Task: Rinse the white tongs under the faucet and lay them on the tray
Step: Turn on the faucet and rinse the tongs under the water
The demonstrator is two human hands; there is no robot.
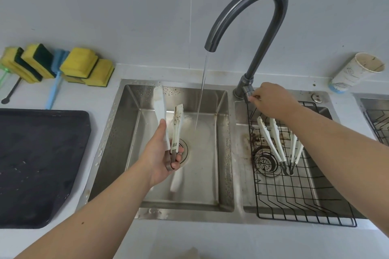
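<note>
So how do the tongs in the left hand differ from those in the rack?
The held white plastic tongs are gripped at the hinge by the left hand, one blade speckled brown. The white racked tongs lie unheld in the black wire rack, cleaner-looking. Both have white arms, grey hinges.

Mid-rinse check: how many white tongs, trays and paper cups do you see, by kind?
White tongs: 3, one in the left hand, two in the wire rack
Tray: 1
Paper cup: 1
Total: 5
Blurred white shape in the left basin: unclear, not counted.
</note>
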